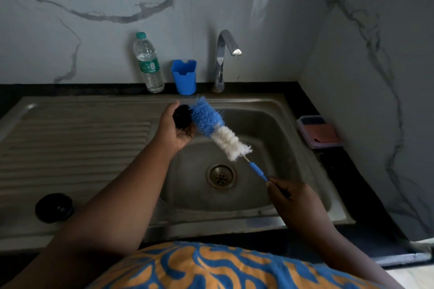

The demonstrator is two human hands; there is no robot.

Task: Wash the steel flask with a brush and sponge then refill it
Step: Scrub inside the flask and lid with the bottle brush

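While the left hand [172, 128] grips a dark flask [182, 117], the right hand [290, 197] pinches the brush [217, 128] handle (water bottle [148, 63] label unreadable).

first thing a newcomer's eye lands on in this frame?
The blue-and-white bottle brush, held over the sink basin by the right hand, its tip against a dark round object gripped in the left hand. Next, the blue cup and clear water bottle beside the tap.
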